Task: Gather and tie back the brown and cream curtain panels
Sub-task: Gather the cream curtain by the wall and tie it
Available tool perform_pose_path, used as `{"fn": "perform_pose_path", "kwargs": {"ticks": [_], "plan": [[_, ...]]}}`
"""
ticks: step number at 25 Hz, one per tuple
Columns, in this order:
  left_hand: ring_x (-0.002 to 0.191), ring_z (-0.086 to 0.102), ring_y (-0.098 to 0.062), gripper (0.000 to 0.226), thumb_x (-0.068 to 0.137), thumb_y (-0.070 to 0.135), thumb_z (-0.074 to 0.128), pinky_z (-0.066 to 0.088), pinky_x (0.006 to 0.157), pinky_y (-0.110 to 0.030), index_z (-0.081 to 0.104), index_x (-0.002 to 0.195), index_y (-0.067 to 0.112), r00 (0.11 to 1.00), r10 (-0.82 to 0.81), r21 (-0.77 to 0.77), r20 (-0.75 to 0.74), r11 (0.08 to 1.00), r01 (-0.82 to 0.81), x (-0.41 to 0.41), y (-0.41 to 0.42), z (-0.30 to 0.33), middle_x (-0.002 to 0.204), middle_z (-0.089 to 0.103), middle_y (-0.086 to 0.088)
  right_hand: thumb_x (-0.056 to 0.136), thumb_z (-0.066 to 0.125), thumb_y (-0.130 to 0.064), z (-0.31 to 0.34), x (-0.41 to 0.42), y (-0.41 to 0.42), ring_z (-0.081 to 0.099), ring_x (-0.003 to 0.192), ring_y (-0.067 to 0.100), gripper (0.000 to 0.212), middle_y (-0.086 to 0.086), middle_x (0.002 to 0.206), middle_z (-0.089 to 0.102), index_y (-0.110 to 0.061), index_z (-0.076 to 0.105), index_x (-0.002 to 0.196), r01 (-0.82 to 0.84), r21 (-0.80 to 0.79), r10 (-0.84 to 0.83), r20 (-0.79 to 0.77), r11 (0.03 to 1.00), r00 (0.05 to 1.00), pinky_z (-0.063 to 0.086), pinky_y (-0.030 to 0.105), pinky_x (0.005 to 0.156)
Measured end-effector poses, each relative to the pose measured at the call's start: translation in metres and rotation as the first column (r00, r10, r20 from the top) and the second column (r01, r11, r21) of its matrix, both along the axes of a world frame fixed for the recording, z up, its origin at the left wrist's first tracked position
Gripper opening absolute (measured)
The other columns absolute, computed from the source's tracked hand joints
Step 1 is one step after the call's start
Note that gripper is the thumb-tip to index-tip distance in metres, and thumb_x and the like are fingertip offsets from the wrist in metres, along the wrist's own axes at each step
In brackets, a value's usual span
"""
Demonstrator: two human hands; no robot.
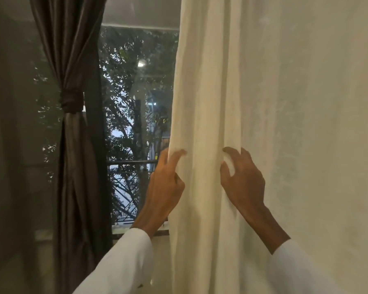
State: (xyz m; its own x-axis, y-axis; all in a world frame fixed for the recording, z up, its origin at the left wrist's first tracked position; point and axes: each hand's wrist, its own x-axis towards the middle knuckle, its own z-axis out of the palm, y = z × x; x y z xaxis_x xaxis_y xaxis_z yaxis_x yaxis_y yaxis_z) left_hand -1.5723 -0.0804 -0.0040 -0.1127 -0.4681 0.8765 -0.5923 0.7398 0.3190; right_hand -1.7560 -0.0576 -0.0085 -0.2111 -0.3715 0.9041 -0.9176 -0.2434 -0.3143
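Observation:
The brown curtain panel (72, 60) hangs at the left, bunched and bound at mid-height by a knotted brown tie (71, 101). The cream curtain panel (208, 92) hangs at the right, its left part gathered into vertical folds. My left hand (165, 185) holds the cream panel's left edge, fingers curled around it. My right hand (241, 177) presses on the folds from the right, fingers bent into the cloth. Both hands sit at about the same height with a bundle of folds between them.
Between the panels a window pane (136, 92) shows trees, street lights and a metal railing (130, 162) outside. A sheer grey panel (13, 124) covers the far left. The window sill (123, 231) runs below the glass.

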Motion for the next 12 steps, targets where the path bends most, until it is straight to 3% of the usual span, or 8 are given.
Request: {"fn": "perform_pose_path", "kwargs": {"ticks": [3, 5, 8, 10, 12], "plan": [[0.083, 0.065, -0.024, 0.047, 0.079, -0.011, 0.049, 0.057, 0.065, -0.039, 0.061, 0.119, 0.012, 0.991, 0.103, 0.085, 0.082, 0.990, -0.110, 0.008, -0.008, -0.010, 0.136, 0.049, -0.002, 0.092, 0.060, -0.021, -0.006, -0.007, 0.003, 0.066, 0.088, 0.018, 0.030, -0.004, 0.117, 0.066, -0.022, 0.057, 0.122, -0.056, -0.059, 0.064, 0.154, 0.997, 0.986, 0.044, 0.024, 0.072], [0.100, 0.064, -0.028, 0.034, 0.090, 0.013, 0.054, 0.054, 0.080, -0.039, 0.058, 0.124, 0.012, 0.990, 0.106, 0.145, 0.090, 0.982, -0.118, -0.001, -0.008, -0.012, 0.139, 0.048, 0.000, 0.092, 0.058, -0.011, -0.015, -0.013, 0.007, 0.066, 0.089, 0.013, 0.026, -0.007, 0.112, 0.069, -0.019, 0.062, 0.116, -0.086, -0.095, 0.102, 0.185, 0.992, 0.977, 0.047, 0.023, 0.073], [0.124, 0.052, -0.031, 0.075, 0.084, 0.067, 0.051, 0.046, 0.096, -0.044, 0.048, 0.135, 0.012, 0.989, 0.102, 0.325, 0.108, 0.937, -0.132, -0.034, -0.004, -0.006, 0.149, 0.038, -0.002, 0.091, 0.054, 0.004, -0.028, -0.018, 0.016, 0.060, 0.081, 0.002, 0.029, -0.006, 0.098, 0.069, -0.015, 0.071, 0.105, -0.172, -0.107, 0.184, 0.112, 0.979, 0.977, 0.050, 0.014, 0.069], [0.127, 0.048, -0.033, 0.082, 0.083, 0.067, 0.053, 0.043, 0.097, -0.044, 0.042, 0.138, 0.007, 0.982, 0.138, 0.365, 0.125, 0.914, -0.175, -0.056, -0.004, 0.000, 0.151, 0.034, -0.005, 0.089, 0.053, 0.008, -0.036, -0.021, 0.026, 0.057, 0.078, 0.002, 0.030, -0.004, 0.091, 0.068, -0.012, 0.072, 0.103, -0.188, -0.112, 0.195, 0.049, 0.976, 0.980, 0.043, 0.005, 0.065], [0.118, 0.054, -0.036, 0.060, 0.089, 0.042, 0.057, 0.045, 0.091, -0.042, 0.045, 0.133, 0.003, 0.983, 0.145, 0.336, 0.111, 0.926, -0.175, -0.070, -0.006, 0.000, 0.143, 0.041, -0.007, 0.089, 0.054, 0.009, -0.041, -0.025, 0.036, 0.059, 0.080, 0.002, 0.030, -0.004, 0.092, 0.068, -0.010, 0.072, 0.103, -0.191, -0.128, 0.196, 0.026, 0.973, 0.980, 0.044, 0.006, 0.063]]}}
